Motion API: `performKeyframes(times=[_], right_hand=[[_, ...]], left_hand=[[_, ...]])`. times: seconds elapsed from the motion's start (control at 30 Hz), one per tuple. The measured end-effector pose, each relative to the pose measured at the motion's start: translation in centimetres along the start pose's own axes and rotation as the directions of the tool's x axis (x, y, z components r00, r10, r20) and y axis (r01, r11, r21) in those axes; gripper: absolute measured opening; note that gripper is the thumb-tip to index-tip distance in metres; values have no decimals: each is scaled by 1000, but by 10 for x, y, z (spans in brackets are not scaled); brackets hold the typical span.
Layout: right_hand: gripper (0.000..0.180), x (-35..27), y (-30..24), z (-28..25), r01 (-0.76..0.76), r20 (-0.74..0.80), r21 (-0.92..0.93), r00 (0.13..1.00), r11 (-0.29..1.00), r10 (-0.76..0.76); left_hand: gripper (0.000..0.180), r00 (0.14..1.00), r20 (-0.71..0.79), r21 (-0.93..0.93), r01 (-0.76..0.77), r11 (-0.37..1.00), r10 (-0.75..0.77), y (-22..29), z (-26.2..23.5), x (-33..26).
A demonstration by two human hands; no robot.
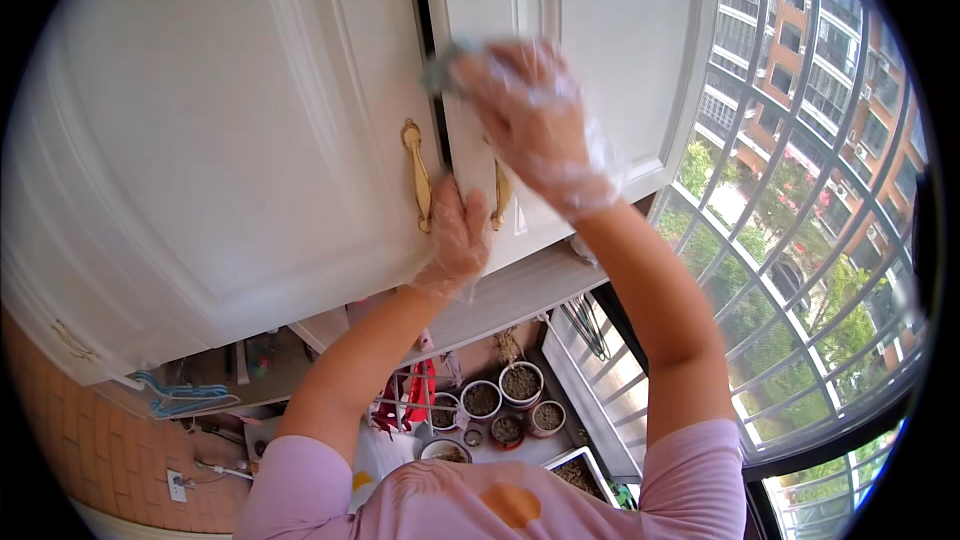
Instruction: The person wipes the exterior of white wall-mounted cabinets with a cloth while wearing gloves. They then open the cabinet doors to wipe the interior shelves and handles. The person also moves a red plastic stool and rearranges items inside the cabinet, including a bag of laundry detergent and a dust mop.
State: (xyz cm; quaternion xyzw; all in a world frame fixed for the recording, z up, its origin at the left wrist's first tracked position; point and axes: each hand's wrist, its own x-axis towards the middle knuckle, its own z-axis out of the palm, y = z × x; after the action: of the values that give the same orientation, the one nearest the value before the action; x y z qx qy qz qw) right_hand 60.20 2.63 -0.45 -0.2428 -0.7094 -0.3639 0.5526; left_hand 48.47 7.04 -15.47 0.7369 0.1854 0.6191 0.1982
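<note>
Both my hands wear thin clear plastic gloves. My right hand (530,110), blurred by motion, is closed on a blue-green cloth (450,65) against the inner edge of the right white cabinet door (630,60). Lower down, my left hand (460,235) grips that door's edge beside the narrow dark gap, between two gold handles. One handle (417,175) is fixed on the left white door (200,140); the other (501,197) is partly hidden behind my right wrist. The right door stands slightly ajar.
Below the cabinet runs a grey shelf (530,290). Blue hangers (190,398) hang at lower left near a brick-patterned wall (110,450). Several plant pots (520,383) stand on the floor below. A barred window (790,190) fills the right side.
</note>
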Motion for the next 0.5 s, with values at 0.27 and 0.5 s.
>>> performKeyframes(times=[0.27, 0.5], right_hand=[[18, -37, -15, -17, -385, 128, 125, 920, 915, 369], [14, -58, -23, -8, -666, 146, 331, 736, 668, 661]], left_hand=[[33, 986, -59, 73, -150, 986, 155, -3, -1, -3], [34, 974, -55, 16, -219, 976, 220, -20, 4, -10]])
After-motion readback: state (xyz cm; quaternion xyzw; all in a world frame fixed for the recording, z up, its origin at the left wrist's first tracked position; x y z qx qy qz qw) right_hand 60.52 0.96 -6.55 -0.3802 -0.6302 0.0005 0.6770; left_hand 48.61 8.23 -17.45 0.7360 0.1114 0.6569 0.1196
